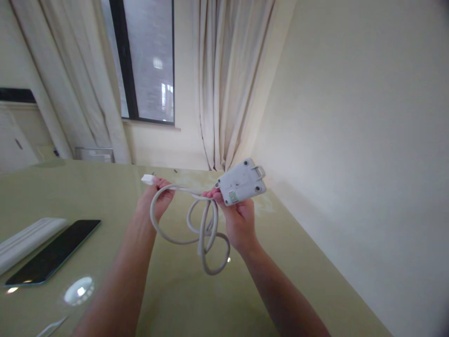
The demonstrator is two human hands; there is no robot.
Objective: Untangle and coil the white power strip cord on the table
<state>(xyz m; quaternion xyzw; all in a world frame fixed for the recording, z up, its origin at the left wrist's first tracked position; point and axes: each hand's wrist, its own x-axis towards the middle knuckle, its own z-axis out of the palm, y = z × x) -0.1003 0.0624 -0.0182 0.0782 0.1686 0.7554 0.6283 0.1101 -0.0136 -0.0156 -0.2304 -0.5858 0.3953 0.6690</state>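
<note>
My right hand [239,219] grips a white power strip [242,182] held up above the table, its underside with a small label facing me. A thick white cable [203,234] runs from the strip and hangs in loose loops between my hands. My left hand [156,199] is closed around the cable near its white plug [148,179], which sticks out to the left of my fingers. Both hands are raised over the yellow-green table [182,295].
A black tablet or phone [52,255] lies on the table at the left, beside a white keyboard-like object [26,241]. A wall rises close on the right. Curtains [224,84] and a window [147,61] stand behind the table's far edge.
</note>
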